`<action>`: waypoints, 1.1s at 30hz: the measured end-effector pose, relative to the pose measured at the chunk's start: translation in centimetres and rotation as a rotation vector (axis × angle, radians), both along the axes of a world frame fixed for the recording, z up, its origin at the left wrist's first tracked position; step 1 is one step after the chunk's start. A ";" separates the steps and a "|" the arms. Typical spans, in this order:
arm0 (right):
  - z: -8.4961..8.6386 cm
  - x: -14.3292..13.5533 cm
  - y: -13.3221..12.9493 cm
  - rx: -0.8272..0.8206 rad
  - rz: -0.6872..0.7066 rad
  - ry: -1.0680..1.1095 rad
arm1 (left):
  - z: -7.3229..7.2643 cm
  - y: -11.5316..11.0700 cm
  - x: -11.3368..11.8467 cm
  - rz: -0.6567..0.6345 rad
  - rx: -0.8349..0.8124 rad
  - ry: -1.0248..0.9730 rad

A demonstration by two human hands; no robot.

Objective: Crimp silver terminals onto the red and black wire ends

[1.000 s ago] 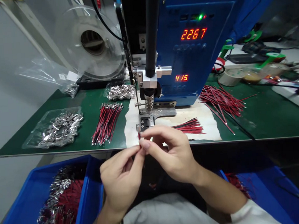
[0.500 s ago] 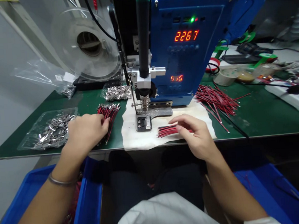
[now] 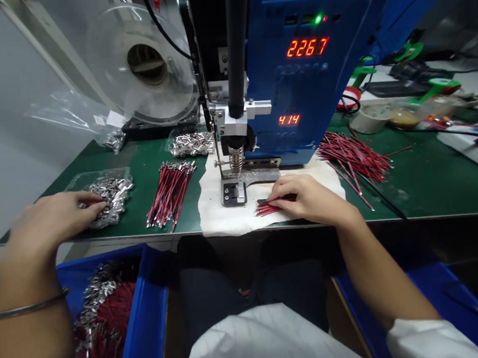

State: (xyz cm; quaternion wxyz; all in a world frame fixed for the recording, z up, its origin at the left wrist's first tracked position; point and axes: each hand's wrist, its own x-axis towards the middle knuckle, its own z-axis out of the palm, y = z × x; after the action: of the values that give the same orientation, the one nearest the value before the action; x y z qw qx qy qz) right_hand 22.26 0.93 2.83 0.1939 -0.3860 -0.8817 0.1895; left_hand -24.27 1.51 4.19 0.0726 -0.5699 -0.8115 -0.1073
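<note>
My left hand reaches over a clear bag of small silver metal terminals. Its thumb and forefinger are pinched together among them, and whatever sits between the tips is too small to make out. On a pale sheet, my right hand has its thumb and fingers closed on a small bunch of red and black wires. Just left of that bunch stands the metal die of a blue press machine. A fanned pile of red and black wires with silver ends lies between my left hand and the press.
More red and black wires are heaped right of the press. A second bag of terminals lies behind the fanned pile. Below the table edge, a blue bin holds many wires with silver ends. A clear reel stands at back left.
My left hand has moved left from the fanned wire pile to the bag of terminals. My right hand's fingers have closed on the wires. The press's lower display now reads 414.
</note>
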 end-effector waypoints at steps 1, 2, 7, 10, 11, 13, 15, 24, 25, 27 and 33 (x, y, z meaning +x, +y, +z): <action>0.0 0.0 0.0 0.008 0.005 0.005 | -0.2 0.4 -0.4 0.008 -0.023 -0.041; 0.1 0.0 0.0 0.016 0.011 0.009 | -0.3 0.7 -0.6 0.013 -0.052 -0.082; 0.2 0.3 0.2 0.089 -0.019 0.073 | 0.3 1.7 -0.5 0.032 -0.150 -0.204; 0.4 0.4 0.5 0.114 -0.051 0.089 | 0.5 0.9 0.4 -0.006 -0.040 -0.194; 0.5 0.4 0.6 0.114 -0.046 0.091 | 0.6 0.5 0.9 -0.025 0.008 -0.180; 0.8 0.3 0.8 0.109 -0.030 0.095 | 1.1 -0.2 2.0 -0.022 0.085 -0.149; 1.1 0.1 1.0 0.104 -0.013 0.090 | 1.9 -0.8 3.4 0.030 0.185 -0.143; 2.5 -1.6 2.6 0.098 0.143 0.092 | 0.4 -2.8 15.5 -0.406 0.473 -0.528; 2.7 -1.8 2.8 0.086 0.159 0.084 | -0.1 -2.9 16.9 -0.436 0.463 -0.631; 2.8 -2.1 3.3 0.058 0.181 0.083 | -1.1 -2.6 19.2 -0.470 0.476 -0.848; 2.2 -2.7 3.8 0.033 0.179 0.125 | -2.9 -0.7 23.0 -0.424 0.472 -1.370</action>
State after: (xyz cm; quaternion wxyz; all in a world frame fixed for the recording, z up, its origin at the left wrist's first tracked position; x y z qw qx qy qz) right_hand 19.53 4.77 5.02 0.2371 -0.2901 -0.9019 0.2151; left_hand -1.32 0.84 1.27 -0.3502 -0.4890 -0.5038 -0.6201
